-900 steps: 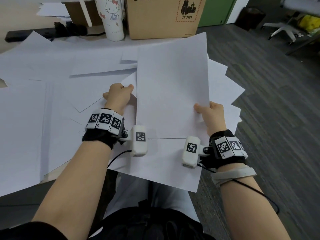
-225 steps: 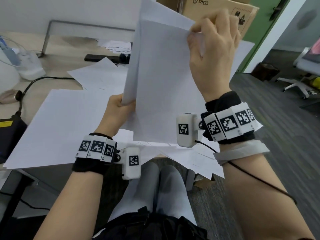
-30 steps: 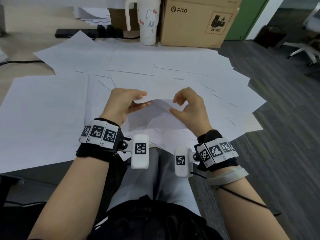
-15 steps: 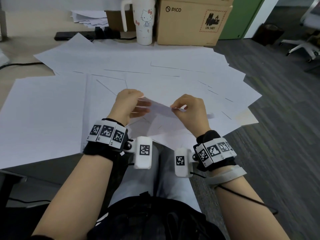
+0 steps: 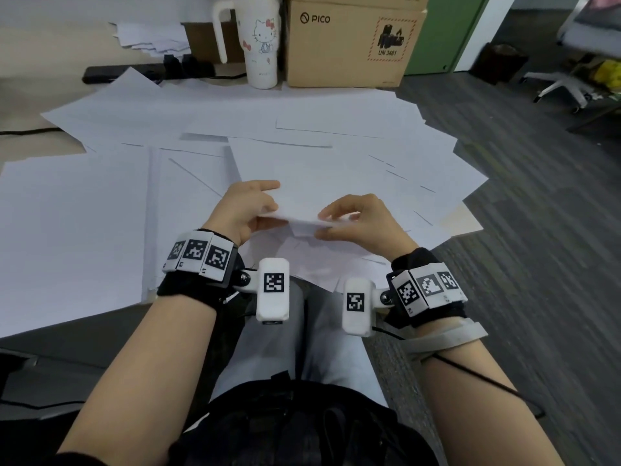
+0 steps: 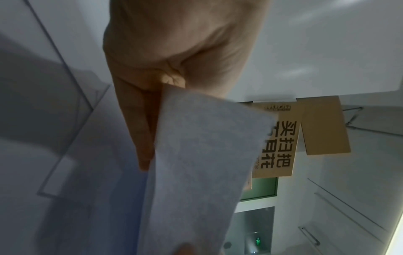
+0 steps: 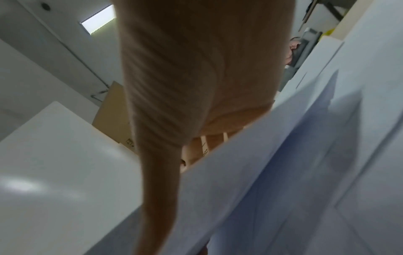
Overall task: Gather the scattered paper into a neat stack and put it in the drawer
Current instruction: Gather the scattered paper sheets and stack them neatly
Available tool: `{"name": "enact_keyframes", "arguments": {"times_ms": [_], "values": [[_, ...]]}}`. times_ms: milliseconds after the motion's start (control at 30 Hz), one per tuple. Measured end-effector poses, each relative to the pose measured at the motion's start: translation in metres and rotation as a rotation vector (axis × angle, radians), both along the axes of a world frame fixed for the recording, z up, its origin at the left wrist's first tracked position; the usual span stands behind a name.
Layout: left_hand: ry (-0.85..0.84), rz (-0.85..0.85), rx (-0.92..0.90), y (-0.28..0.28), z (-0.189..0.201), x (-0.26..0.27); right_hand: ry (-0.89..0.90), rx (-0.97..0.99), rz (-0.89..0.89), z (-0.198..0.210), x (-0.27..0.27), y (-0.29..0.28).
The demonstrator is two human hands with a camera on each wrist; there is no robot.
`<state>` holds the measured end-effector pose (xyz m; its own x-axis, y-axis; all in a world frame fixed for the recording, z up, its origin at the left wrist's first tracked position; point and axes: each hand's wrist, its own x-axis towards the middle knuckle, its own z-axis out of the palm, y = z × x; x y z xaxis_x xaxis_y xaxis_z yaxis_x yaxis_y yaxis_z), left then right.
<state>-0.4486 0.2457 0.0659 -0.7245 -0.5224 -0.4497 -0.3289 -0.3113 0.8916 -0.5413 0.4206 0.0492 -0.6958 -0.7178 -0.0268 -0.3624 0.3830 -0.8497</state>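
White paper sheets (image 5: 302, 146) lie fanned and overlapping across the desk (image 5: 40, 126). At the near edge, my left hand (image 5: 268, 213) and right hand (image 5: 324, 227) each pinch the near edge of a lifted sheet (image 5: 302, 223), held slightly above the pile. In the left wrist view the left hand (image 6: 157, 124) has the sheet (image 6: 207, 155) between thumb and fingers. The right wrist view shows the right hand (image 7: 196, 151) with its thumb over the sheet (image 7: 283, 172). No drawer is in view.
A Hello Kitty tumbler (image 5: 262, 38) and a PICO cardboard box (image 5: 349, 38) stand at the desk's back edge. A black power strip (image 5: 148, 70) and another paper pile (image 5: 151, 38) lie behind. Papers overhang the desk's right edge above the grey floor; a chair base (image 5: 564, 82) stands far right.
A second ago both hands hovered over the near sheets with fingers loosely apart. They have since pinched a sheet's near edge and raised it slightly.
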Motion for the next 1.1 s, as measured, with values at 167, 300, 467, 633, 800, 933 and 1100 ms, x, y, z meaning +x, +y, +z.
{"name": "enact_keyframes", "arguments": {"times_ms": [167,300,467,633,800,933,1100], "values": [[-0.066,-0.012,-0.127,-0.002,-0.007,0.002,-0.086,0.024,-0.229,0.002,-0.014,0.011],[-0.051,0.011,-0.152,-0.004,-0.007,0.008,-0.039,0.381,-0.443,-0.005,-0.032,0.012],[-0.039,0.084,-0.194,-0.006,-0.013,0.011,-0.052,0.445,-0.456,-0.006,-0.037,0.004],[-0.134,0.112,-0.183,-0.004,-0.018,0.006,-0.107,0.345,-0.479,-0.005,-0.037,-0.001],[-0.067,0.021,-0.201,0.006,-0.020,-0.003,-0.039,0.452,-0.465,-0.003,-0.033,-0.004],[-0.056,0.013,-0.219,-0.002,-0.020,-0.009,-0.057,0.400,-0.505,0.000,-0.038,-0.004],[-0.145,-0.007,-0.232,-0.019,-0.011,-0.026,-0.113,0.249,-0.470,0.008,-0.055,-0.016]]}}
